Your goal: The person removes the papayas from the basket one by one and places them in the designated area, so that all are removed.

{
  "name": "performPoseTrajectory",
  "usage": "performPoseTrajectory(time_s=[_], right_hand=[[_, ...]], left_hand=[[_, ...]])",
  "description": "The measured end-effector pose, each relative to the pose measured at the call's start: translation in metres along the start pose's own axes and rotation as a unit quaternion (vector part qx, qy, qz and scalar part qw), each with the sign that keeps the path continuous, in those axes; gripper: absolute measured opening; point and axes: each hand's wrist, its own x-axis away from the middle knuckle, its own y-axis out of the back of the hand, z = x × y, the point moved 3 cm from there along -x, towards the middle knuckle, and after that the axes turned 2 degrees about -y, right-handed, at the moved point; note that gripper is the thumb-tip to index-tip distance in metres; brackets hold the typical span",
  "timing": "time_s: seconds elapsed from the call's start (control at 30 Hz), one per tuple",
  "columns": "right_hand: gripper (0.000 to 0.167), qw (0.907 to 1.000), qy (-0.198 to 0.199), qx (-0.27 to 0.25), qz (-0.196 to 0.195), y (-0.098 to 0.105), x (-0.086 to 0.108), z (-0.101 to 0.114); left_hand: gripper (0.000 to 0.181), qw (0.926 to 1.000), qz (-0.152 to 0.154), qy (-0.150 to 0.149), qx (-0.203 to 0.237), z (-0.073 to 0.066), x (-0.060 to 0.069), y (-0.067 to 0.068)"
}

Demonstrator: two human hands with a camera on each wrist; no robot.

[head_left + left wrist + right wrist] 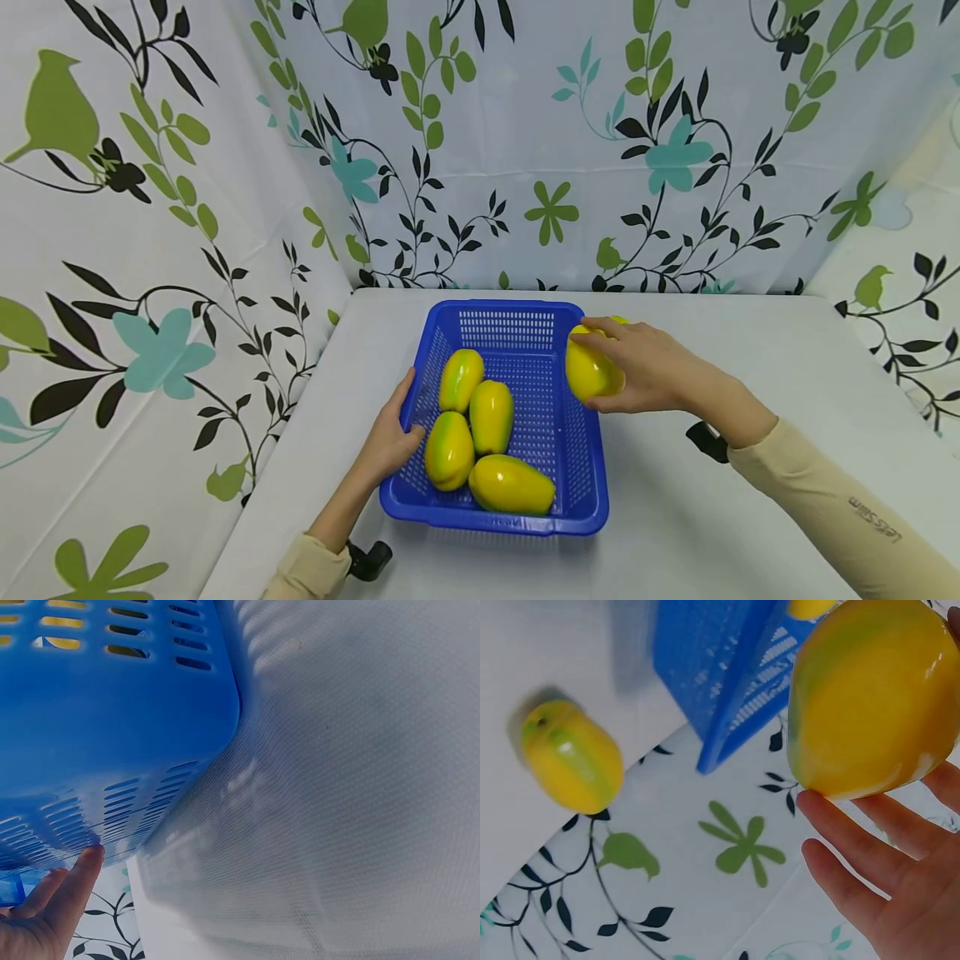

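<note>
Yellow oval fruit (592, 372) my right hand (654, 364) is gripping; my left hand (390, 437) is holding one blue plastic basket (538, 408).

The right hand (651, 367) grips (left hand (392, 440) likewise).

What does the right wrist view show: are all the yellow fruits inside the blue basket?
No, one yellow fruit lies on the white table outside the blue basket.

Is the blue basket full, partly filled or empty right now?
Partly filled: four yellow fruits lie inside the blue basket, toward its left side and near end, while bare perforated floor shows at the far right.
</note>
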Motion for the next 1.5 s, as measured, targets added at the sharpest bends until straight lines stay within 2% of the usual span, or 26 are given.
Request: performPoseTrajectory(time_s=[0.23, 0.63, 1.0, 1.5], right_hand=[[0.079, 0.9994, -0.034, 0.000, -0.007, -0.010, 0.012, -0.026], [0.075, 0.9961, -0.076, -0.034, 0.026, -0.044, 0.022, -0.056], [0.074, 0.9953, -0.067, -0.051, 0.048, -0.074, 0.022, -0.060], [0.074, 0.9929, -0.069, -0.062, 0.074, -0.093, 0.023, -0.060]], left_hand=[[0.089, 1.0000, 0.002, -0.001, 0.002, 0.000, 0.001, 0.002], [0.090, 1.0000, 0.002, 0.002, 0.002, 0.000, 0.001, 0.002], [0.090, 1.0000, 0.001, 0.000, 0.008, 0.002, 0.001, 0.001], [0.090, 1.0000, 0.002, 0.002, 0.009, 0.003, 0.000, 0.000]])
